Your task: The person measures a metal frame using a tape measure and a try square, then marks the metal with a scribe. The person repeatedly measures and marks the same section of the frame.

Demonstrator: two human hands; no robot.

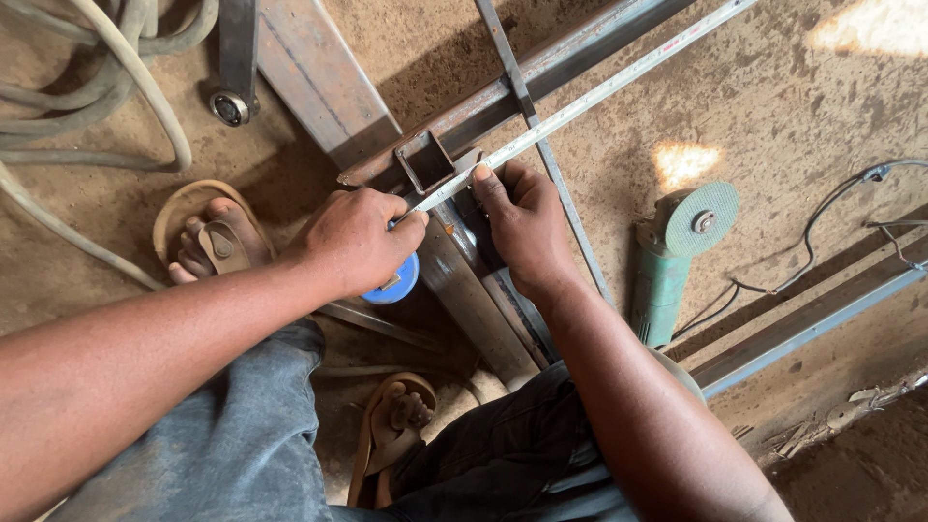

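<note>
On the dirt floor (793,106) of a workshop, head view: a person crouches over crossed steel tubes.

- Left hand (353,237): fingers pinched on the tape blade just where it leaves the blue tape measure case (396,282), which sits under the palm.
- Right hand (527,227): fingers curled down over the square tube (464,280), thumb tip pressed on the tape blade (580,101) at the tube's open end (425,159).
- Tape blade is drawn out and runs up and right along a long steel bar (580,60), lying flat on it.
- Progress, as judged: tape is stretched and held at the tube end, so measuring is under way; no mark or cut line is visible on the steel.
- Angle grinder (677,246) lies on the floor to the right, untouched, cable (822,227) trailing away. Hoses (116,68) coiled upper left. Sandalled feet (208,237) beside the tubes.
</note>
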